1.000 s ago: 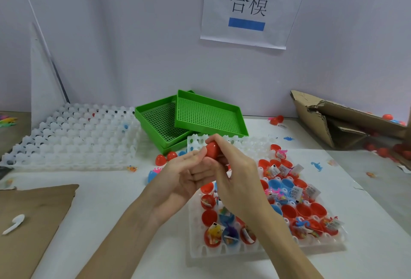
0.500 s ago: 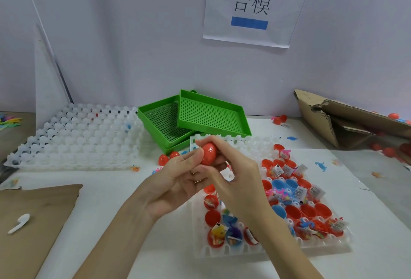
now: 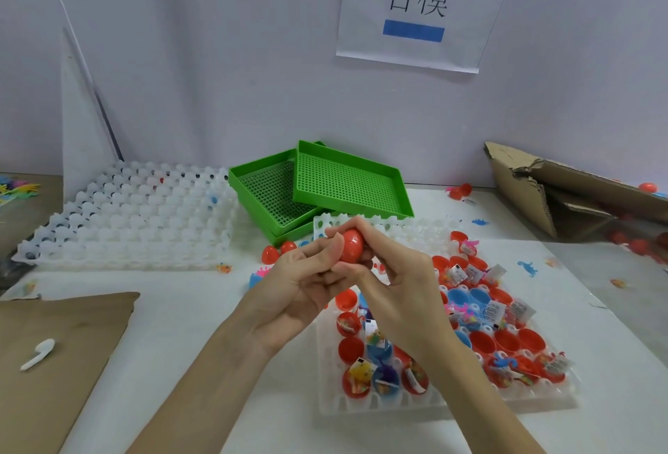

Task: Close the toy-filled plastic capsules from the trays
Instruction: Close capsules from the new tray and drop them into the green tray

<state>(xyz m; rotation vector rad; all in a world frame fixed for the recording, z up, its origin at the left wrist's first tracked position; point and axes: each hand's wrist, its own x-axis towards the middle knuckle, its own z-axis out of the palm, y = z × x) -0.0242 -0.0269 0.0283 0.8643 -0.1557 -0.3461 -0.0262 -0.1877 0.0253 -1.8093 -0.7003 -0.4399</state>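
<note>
Capsule tray [image 3: 444, 403] lies before the mesh trays [image 3: 347, 186], egg trays [image 3: 137, 222] left.

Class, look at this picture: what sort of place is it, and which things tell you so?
Probably a toy-packing workstation: a white tray of toy-filled capsule halves, stacked green mesh trays, and a printed sign on the wall.

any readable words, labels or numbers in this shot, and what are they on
"合模": large black characters on the white paper sign taped to the wall, above a plain blue bar with no text.
The small white tags on the toy packets in the tray: printed, but too small and blurred to read.
Nothing else shows readable text.
</note>
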